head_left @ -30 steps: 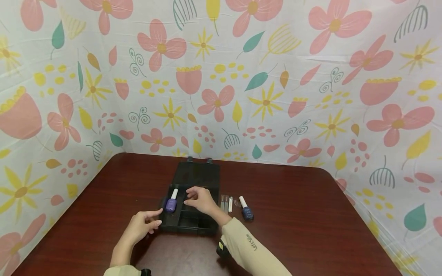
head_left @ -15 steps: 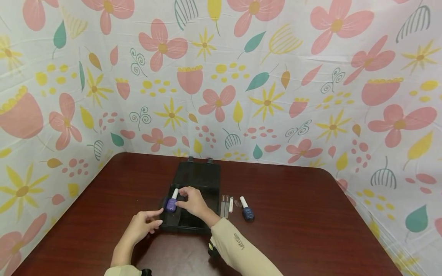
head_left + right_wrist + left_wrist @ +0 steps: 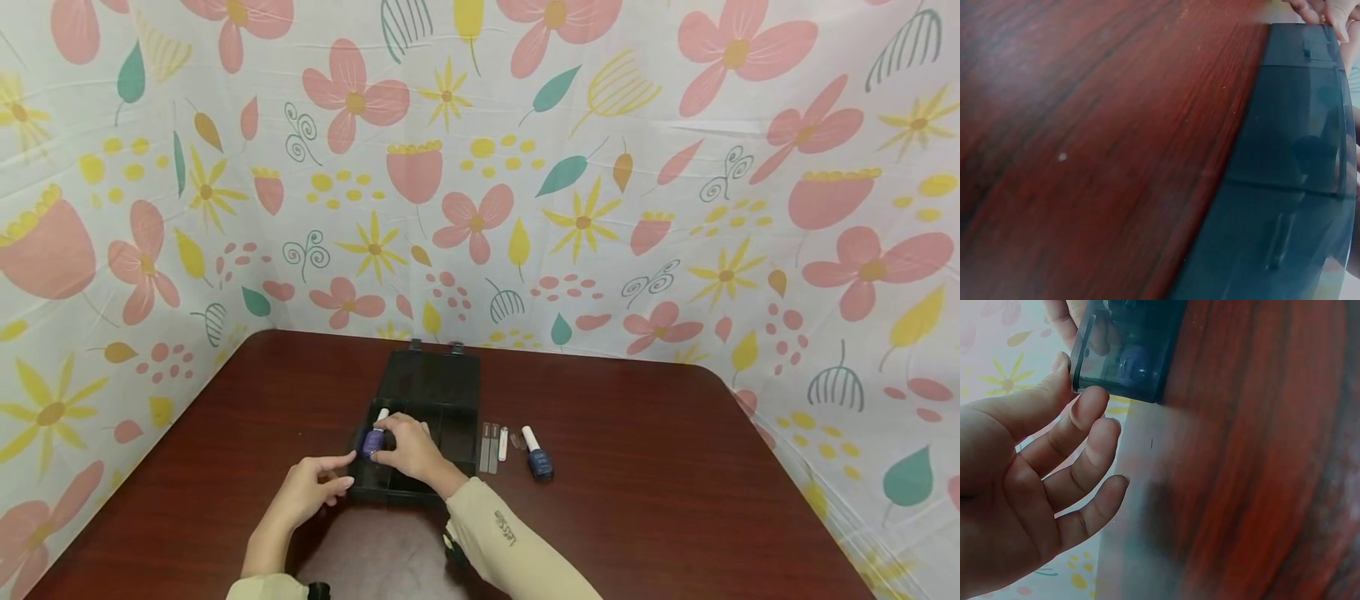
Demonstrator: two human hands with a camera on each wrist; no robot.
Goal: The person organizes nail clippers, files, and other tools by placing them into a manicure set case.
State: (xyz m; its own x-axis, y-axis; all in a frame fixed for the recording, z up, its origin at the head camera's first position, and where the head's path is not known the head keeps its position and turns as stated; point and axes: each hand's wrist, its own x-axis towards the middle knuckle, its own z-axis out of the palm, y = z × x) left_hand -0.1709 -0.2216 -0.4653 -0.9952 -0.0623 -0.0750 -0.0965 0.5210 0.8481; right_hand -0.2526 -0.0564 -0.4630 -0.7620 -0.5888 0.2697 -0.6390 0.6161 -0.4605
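Observation:
A translucent black plastic case [image 3: 427, 375] lies open on the table, its lid folded back. In its left compartment is a purple nail polish bottle [image 3: 372, 443] with a white cap. My right hand [image 3: 408, 450] pinches this bottle, fingers by the cap's base and thumb by the body. Low on the case's left side, the fingertips of my left hand [image 3: 303, 492] touch the wall; the left wrist view shows them at a corner of the case [image 3: 1129, 356], the other fingers loosely bent. The right wrist view has the case's front wall [image 3: 1285, 156], with the right hand mostly hidden.
Right of the case, a dark blue nail polish bottle [image 3: 537, 457] with a white cap lies on the table. Between them are two grey strips [image 3: 489, 450], a nail clipper [image 3: 503, 444] and small clear pieces [image 3: 516, 442]. A flowered cloth [image 3: 480, 167] hangs behind the dark red table [image 3: 637, 500].
My right hand has moved left from above the middle of the case onto the purple bottle and now pinches it. My left hand has stayed at the case's edge.

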